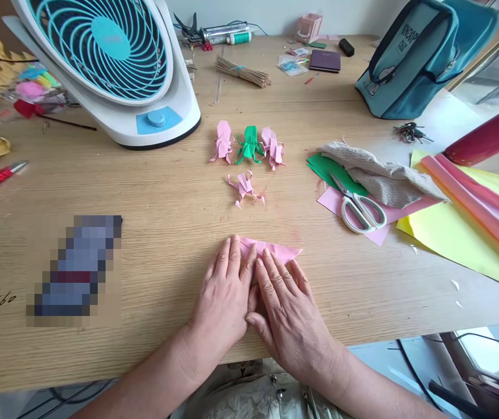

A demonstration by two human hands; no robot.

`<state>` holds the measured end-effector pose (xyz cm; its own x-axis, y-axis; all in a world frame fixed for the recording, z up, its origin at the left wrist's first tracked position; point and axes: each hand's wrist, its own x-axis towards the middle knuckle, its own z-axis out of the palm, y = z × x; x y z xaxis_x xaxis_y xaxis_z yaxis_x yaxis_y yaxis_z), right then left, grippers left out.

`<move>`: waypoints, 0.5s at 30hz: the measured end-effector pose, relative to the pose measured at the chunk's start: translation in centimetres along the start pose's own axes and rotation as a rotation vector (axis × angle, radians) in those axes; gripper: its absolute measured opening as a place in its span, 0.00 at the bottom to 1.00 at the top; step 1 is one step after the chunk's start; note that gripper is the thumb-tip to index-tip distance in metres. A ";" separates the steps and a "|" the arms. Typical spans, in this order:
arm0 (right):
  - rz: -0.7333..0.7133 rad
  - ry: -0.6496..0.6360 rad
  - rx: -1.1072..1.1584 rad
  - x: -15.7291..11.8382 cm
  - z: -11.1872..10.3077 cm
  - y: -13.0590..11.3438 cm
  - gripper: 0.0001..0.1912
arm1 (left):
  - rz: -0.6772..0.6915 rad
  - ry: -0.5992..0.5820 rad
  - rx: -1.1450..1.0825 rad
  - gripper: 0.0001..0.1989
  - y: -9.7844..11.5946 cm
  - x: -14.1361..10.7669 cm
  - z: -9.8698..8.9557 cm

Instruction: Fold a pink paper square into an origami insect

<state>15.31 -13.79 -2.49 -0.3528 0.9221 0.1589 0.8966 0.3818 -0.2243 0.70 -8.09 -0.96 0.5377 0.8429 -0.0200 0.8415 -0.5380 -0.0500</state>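
A folded piece of pink paper lies flat on the wooden table near its front edge. My left hand rests on its left part, fingers stretched out over the paper. Beside it, my right hand lies with spread fingertips on the paper's lower middle. Both hands touch each other, and they hide part of the paper. Beyond them lies a pink folded paper figure. Behind that one, a green figure sits between two other pink figures.
A white and blue fan stands at the back left, above a blurred-out phone-like object. Scissors, a grey cloth and coloured paper sheets lie at the right. A blue bag stands behind.
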 end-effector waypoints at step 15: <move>0.122 0.030 -0.051 -0.1 -0.3 0.3 0.35 | -0.019 0.039 0.000 0.29 -0.7 0.2 0.1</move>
<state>15.72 -13.79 -2.28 -0.2324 0.9589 0.1627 0.9453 0.2621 -0.1944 0.20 -7.56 -1.02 0.5236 0.8517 0.0195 0.8514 -0.5222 -0.0497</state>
